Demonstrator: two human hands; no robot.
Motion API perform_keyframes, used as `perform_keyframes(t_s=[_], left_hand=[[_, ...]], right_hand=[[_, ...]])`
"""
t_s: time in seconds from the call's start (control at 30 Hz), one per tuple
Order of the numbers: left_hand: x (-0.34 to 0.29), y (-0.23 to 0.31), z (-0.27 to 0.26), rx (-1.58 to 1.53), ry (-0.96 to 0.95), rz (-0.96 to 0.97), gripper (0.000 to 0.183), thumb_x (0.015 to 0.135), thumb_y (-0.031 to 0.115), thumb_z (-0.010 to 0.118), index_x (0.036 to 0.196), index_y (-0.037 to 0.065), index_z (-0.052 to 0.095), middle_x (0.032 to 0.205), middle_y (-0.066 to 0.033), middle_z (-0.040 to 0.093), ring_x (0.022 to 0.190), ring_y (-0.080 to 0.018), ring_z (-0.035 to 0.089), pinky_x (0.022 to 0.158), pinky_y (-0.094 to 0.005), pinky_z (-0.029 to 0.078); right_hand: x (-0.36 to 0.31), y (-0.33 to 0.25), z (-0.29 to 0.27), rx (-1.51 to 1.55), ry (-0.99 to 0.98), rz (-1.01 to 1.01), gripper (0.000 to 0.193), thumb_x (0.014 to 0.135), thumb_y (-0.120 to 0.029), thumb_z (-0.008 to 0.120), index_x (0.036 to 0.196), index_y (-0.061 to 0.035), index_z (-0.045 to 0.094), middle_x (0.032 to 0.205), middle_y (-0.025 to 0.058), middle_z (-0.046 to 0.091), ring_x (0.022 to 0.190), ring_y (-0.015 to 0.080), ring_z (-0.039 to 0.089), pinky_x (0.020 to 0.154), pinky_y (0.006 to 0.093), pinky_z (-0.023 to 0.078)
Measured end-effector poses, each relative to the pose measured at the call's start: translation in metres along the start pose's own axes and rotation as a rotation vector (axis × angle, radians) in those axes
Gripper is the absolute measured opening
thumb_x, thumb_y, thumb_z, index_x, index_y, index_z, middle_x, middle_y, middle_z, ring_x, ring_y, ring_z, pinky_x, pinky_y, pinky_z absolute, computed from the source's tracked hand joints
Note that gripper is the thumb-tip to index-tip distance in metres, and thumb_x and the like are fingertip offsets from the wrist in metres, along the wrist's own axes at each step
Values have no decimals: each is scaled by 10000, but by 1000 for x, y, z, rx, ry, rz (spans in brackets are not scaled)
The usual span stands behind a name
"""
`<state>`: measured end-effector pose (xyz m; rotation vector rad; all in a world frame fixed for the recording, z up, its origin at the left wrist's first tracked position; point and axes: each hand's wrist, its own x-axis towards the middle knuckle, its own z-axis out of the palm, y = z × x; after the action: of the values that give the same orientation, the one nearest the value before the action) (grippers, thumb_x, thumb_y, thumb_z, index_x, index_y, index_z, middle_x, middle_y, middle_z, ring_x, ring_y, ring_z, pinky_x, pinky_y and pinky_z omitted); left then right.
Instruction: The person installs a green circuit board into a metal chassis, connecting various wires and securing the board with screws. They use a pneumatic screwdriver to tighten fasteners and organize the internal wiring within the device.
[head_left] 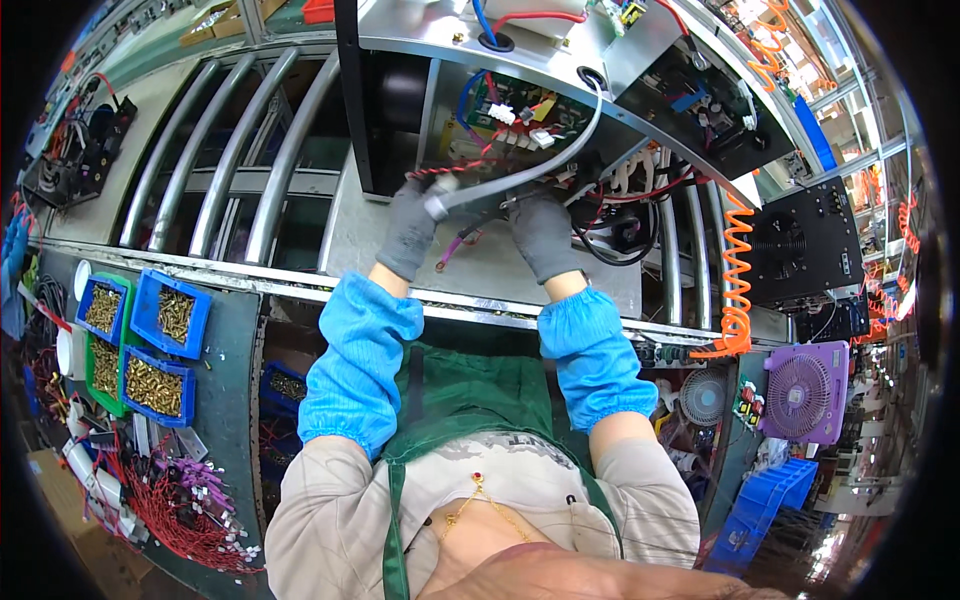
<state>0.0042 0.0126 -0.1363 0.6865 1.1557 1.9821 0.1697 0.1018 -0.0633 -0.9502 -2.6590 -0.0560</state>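
Observation:
My left hand (408, 235), in a grey glove, reaches into the front of an open metal equipment chassis (500, 62). Its fingers close at the end of twisted red-and-black wires (465, 166), beside a blurred white connector (445, 184). My right hand (545, 238), also gloved, has its fingers curled inside the chassis; what they hold is hidden. A thick grey cable (530, 180) arches down between both hands. Below it hangs a short purple lead (450, 250) with a ring terminal. Behind my fingers sits a green circuit board (560, 118) with white plugs.
Metal conveyor rollers (225, 150) lie left and right of the chassis. Blue bins (172, 312) of brass-coloured fasteners and bundled red wires (185, 515) are at left. An orange coiled hose (738, 265), a black unit (810, 240) and a purple fan (805, 392) are at right.

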Motion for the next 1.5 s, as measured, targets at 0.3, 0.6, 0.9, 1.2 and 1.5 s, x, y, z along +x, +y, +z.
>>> perform_keyframes(t_s=[0.3,0.6,0.9,1.2,1.5], left_hand=[[20,26,14,196,-222,-428,315,905,276,531,978,-5,652,834,-77,654,750,-145,612,650,-294,490],[38,26,13,1498,-524,851,200,828,308,599,837,117,656,755,-103,652,601,-263,621,507,-363,478],[30,-65,65,1123,52,485,155,851,225,578,911,110,662,712,-128,628,627,-317,620,514,-420,451],[-7,21,46,945,10,507,230,835,308,593,880,102,686,772,-139,650,698,-342,622,642,-447,489],[-2,-5,10,1208,-157,187,319,788,385,657,1006,154,691,989,-144,666,921,-330,621,786,-420,494]], right_hand=[[15,19,1,-135,94,-80,217,823,-207,530,1027,-180,601,795,113,644,684,312,648,580,448,514],[19,31,12,-175,38,-144,241,850,-226,544,1075,-158,597,901,122,661,774,316,652,635,428,518],[37,19,41,22,434,-41,169,781,-190,590,925,-102,595,828,145,628,722,361,624,637,451,494],[13,10,20,9,264,3,176,837,-243,581,935,-106,629,747,136,637,662,338,624,609,456,495],[-17,14,7,61,57,-28,202,859,-248,565,958,-102,664,855,153,656,712,334,633,632,429,509]])
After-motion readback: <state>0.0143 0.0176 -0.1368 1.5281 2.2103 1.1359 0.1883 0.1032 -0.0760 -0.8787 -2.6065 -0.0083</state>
